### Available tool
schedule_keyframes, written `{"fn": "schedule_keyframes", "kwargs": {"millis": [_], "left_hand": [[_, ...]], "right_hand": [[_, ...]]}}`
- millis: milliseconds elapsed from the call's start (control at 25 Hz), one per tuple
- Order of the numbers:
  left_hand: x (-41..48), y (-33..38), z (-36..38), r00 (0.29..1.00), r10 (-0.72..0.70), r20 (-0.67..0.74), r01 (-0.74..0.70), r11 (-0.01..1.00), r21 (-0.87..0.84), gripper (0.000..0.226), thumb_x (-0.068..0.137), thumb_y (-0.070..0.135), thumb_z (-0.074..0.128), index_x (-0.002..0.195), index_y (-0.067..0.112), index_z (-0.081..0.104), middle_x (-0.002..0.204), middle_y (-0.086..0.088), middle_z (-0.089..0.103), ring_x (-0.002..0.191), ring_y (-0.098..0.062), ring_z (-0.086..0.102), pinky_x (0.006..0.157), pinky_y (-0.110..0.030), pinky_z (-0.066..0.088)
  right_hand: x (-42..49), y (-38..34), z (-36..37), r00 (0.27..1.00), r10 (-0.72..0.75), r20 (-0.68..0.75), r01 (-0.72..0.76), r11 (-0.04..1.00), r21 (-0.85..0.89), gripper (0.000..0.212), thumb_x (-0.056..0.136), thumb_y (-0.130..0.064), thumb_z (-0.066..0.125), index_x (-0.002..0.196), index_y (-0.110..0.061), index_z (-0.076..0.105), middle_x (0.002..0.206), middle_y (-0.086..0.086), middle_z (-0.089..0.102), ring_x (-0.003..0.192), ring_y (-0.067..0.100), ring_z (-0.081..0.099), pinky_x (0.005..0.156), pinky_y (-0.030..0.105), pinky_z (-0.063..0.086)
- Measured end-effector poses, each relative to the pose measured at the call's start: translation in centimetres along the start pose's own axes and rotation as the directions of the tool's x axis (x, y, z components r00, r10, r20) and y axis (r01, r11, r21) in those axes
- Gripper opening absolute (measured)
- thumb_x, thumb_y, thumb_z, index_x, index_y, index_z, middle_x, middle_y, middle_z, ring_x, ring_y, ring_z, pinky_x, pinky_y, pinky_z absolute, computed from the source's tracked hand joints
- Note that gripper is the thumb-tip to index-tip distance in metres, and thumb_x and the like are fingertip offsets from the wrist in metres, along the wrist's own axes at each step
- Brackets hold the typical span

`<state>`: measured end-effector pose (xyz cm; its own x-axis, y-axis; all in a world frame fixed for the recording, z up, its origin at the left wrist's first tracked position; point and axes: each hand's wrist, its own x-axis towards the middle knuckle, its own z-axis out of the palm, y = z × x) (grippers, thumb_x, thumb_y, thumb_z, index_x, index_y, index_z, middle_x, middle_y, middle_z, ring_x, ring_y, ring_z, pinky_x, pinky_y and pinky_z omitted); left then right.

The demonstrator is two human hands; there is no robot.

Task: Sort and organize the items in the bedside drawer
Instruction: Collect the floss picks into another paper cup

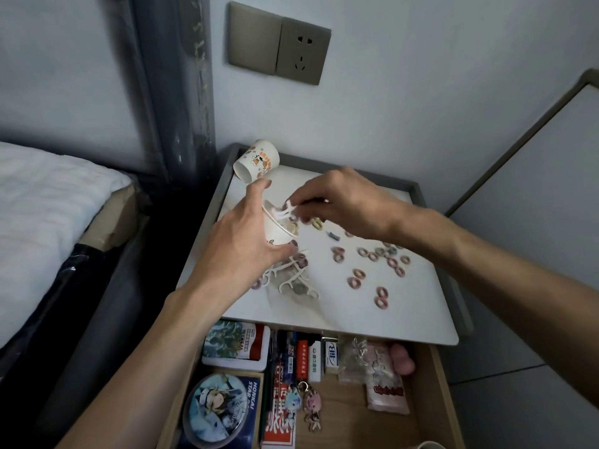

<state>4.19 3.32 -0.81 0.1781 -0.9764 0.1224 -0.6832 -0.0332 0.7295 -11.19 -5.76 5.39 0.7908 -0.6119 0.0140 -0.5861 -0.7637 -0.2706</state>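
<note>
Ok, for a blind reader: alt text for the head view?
A left hand grips a tilted paper cup over a white nightstand top while the right hand pinches floss picks at its rim. Hair ties lie scattered; the drawer below stands open.

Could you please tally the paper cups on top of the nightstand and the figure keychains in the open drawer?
Paper cups: 2 (one lying on its side at the back, one held by the left hand)
Keychains: 2 (blue-haired, pink-haired)
Total: 4
</note>
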Motion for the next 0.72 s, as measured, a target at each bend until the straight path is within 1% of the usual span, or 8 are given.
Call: {"fn": "schedule_keyframes", "kwargs": {"millis": [80,160,280,360,440,560,640,720], "left_hand": [[0.1,0.2,0.2,1.000,0.004,-0.005,-0.005,1.000,-0.014,0.097,0.070,0.039,0.085,0.145,0.031,0.025,0.120,0.001,0.062,0.110,-0.024,0.060,0.089,-0.040,0.050],[0.2,0.3,0.1,1.000,0.002,-0.027,-0.004,0.997,-0.075,0.099,0.068,0.038,0.087,0.145,0.031,0.025,0.122,0.003,0.063,0.110,-0.022,0.061,0.089,-0.038,0.051],[0.3,0.0,-0.4,0.997,0.001,-0.075,-0.010,0.992,-0.124,0.098,0.068,0.034,0.088,0.144,0.029,0.027,0.128,0.000,0.059,0.111,-0.023,0.059,0.088,-0.034,0.050],[0.1,-0.5,-0.9,0.993,-0.002,-0.115,-0.013,0.992,-0.129,0.095,0.067,0.034,0.088,0.142,0.030,0.030,0.132,0.000,0.056,0.111,-0.022,0.056,0.089,-0.035,0.048],[0.0,-0.8,-1.2,0.990,-0.010,-0.138,-0.008,0.991,-0.132,0.093,0.067,0.034,0.088,0.141,0.030,0.031,0.134,0.004,0.054,0.106,-0.016,0.054,0.088,-0.032,0.046],[0.0,-0.9,-1.4,0.989,-0.013,-0.145,-0.005,0.993,-0.121,0.092,0.068,0.033,0.088,0.141,0.029,0.031,0.133,0.004,0.055,0.098,-0.011,0.050,0.084,-0.027,0.043],[0.0,-0.9,-1.3,0.990,-0.003,-0.143,-0.011,0.995,-0.101,0.092,0.068,0.034,0.088,0.141,0.029,0.031,0.133,0.003,0.055,0.102,-0.015,0.054,0.084,-0.027,0.043],[0.1,-1.0,-1.2,0.990,0.006,-0.141,-0.017,0.997,-0.082,0.093,0.068,0.035,0.087,0.141,0.028,0.031,0.133,0.002,0.054,0.109,-0.020,0.055,0.084,-0.028,0.042]], "right_hand": [[1.3,-1.3,-0.1,0.986,-0.115,0.119,0.126,0.988,-0.091,0.011,0.087,-0.014,0.063,0.090,-0.018,0.073,0.079,-0.002,0.070,0.070,0.012,0.058,0.062,0.023,0.044],[1.9,-1.9,0.2,0.977,-0.163,0.136,0.165,0.986,-0.007,0.021,0.082,-0.004,0.063,0.092,-0.018,0.076,0.078,-0.002,0.070,0.068,0.007,0.057,0.061,0.012,0.040],[1.7,-0.5,0.4,0.995,0.005,-0.100,0.032,0.932,0.360,0.017,0.086,-0.008,0.071,0.101,-0.015,0.075,0.088,-0.009,0.072,0.078,-0.005,0.062,0.076,0.009,0.044],[1.3,1.5,1.6,0.964,0.159,-0.213,-0.045,0.888,0.458,0.012,0.088,-0.009,0.071,0.098,-0.013,0.075,0.088,-0.009,0.072,0.078,-0.005,0.063,0.077,0.014,0.048],[0.5,3.2,3.9,0.981,0.134,-0.139,-0.091,0.955,0.282,0.015,0.085,-0.009,0.075,0.100,-0.013,0.074,0.089,-0.005,0.073,0.075,-0.002,0.062,0.075,0.020,0.050],[-0.9,4.0,8.7,0.996,-0.032,0.088,0.031,1.000,0.005,0.029,0.080,-0.014,0.079,0.108,-0.012,0.072,0.105,0.003,0.070,0.088,0.011,0.063,0.080,0.030,0.055],[-1.3,4.0,10.8,0.986,-0.112,0.121,0.116,0.993,-0.023,0.030,0.079,-0.012,0.080,0.107,-0.011,0.072,0.104,0.006,0.067,0.088,0.017,0.063,0.075,0.034,0.056],[-1.2,4.0,11.5,0.988,-0.118,0.104,0.121,0.992,-0.025,0.023,0.079,-0.012,0.079,0.101,-0.010,0.073,0.099,0.007,0.066,0.085,0.021,0.062,0.071,0.039,0.055]]}}
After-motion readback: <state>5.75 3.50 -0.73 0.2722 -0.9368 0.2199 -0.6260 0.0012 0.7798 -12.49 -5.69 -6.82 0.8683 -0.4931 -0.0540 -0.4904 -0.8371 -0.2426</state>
